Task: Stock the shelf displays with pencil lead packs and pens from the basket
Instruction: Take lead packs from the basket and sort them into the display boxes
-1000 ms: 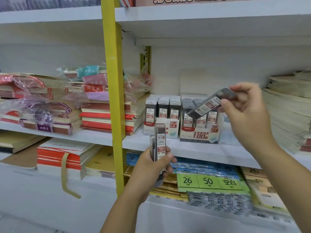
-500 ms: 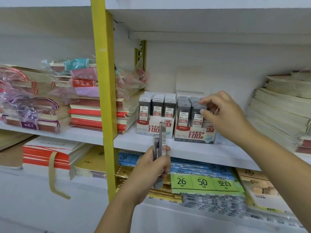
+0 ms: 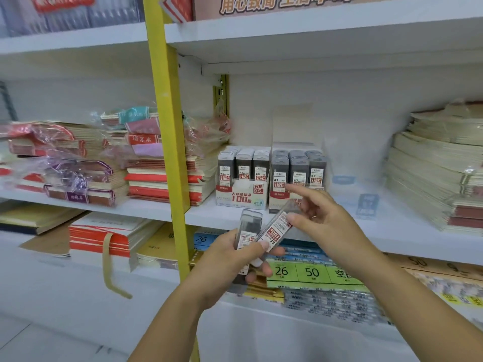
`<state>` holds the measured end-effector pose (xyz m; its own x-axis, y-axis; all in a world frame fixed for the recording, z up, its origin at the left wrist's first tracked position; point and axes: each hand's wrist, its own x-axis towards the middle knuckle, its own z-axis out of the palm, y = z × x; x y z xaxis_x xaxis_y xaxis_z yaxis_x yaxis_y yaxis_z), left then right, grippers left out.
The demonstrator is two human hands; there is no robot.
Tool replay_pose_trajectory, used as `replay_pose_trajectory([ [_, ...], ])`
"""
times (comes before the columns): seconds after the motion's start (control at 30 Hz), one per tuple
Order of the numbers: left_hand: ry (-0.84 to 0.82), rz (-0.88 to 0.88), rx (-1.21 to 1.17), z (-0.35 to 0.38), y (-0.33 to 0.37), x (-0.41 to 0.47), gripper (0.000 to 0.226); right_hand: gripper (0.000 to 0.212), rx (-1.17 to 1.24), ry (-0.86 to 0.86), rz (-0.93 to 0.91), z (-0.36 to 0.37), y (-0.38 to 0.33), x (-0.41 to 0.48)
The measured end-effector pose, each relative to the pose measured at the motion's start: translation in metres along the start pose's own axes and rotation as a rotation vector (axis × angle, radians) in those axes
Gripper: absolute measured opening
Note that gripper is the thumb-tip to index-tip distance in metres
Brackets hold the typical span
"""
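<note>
Left hand (image 3: 230,259): fingers curled round a small bundle of pencil lead packs (image 3: 249,226), held upright just in front of the shelf (image 3: 214,218) edge.
Right hand (image 3: 324,226): thumb and fingers pinch the upper end of one tilted pack (image 3: 275,231); the index finger is extended. The lower end of this pack lies under the left thumb.
Destination: 0.5 display box (image 3: 244,195) and 0.7 display box (image 3: 277,202) stand side by side and touching on the shelf, both nearly full. The tilted pack's label appears to read 0.5.
Handling: probably light, rigid plastic with smooth, slippery faces; the leads inside are brittle.
Grip point: pinch the narrow sides near the top cap and lower the pack end-first into a free slot.
</note>
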<state>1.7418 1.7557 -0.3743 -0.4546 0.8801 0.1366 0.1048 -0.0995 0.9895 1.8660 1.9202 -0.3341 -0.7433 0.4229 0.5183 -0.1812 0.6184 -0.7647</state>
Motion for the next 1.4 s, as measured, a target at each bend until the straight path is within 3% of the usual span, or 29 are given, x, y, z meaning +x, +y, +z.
replay_pose_trajectory([
  [0.1,0.028,0.035,-0.024,-0.003,0.009,0.000,0.038,0.019,0.146,-0.003,0.100,-0.006,0.003,-0.005],
  [0.23,0.147,0.051,-0.167,-0.005,0.012,0.001,0.025,0.015,0.262,0.024,0.228,-0.009,0.007,-0.014],
  [0.33,0.220,0.078,-0.211,-0.007,0.007,0.003,0.012,0.028,0.257,-0.072,0.217,-0.006,0.004,-0.021],
  [0.43,0.250,0.075,-0.125,-0.004,0.005,0.009,0.007,0.054,0.144,-0.217,0.181,-0.002,0.000,-0.023],
  [0.57,0.229,0.086,-0.026,-0.004,0.004,0.015,0.014,0.091,0.162,-0.377,0.178,0.011,-0.008,-0.018],
  [0.63,0.231,0.086,0.007,-0.009,0.003,0.016,0.021,0.097,0.111,-0.437,0.158,0.020,-0.011,-0.013],
  [0.73,0.279,0.098,-0.033,-0.019,0.004,0.016,0.022,0.092,0.050,-0.419,0.080,0.035,-0.018,0.004],
  [0.9,0.345,0.083,-0.348,-0.053,0.000,0.015,0.022,0.068,0.037,0.028,-0.167,0.047,-0.041,0.061],
  [1.0,0.364,0.111,-0.362,-0.070,-0.006,0.015,0.020,0.052,-0.060,0.162,-0.271,0.051,-0.052,0.096],
  [1.2,0.374,0.182,-0.341,-0.087,-0.018,0.017,0.018,0.047,-0.422,0.085,-0.325,0.072,-0.050,0.130],
  [1.4,0.318,0.191,-0.372,-0.090,-0.021,0.018,0.027,0.034,-0.635,0.001,-0.252,0.086,-0.029,0.147],
])
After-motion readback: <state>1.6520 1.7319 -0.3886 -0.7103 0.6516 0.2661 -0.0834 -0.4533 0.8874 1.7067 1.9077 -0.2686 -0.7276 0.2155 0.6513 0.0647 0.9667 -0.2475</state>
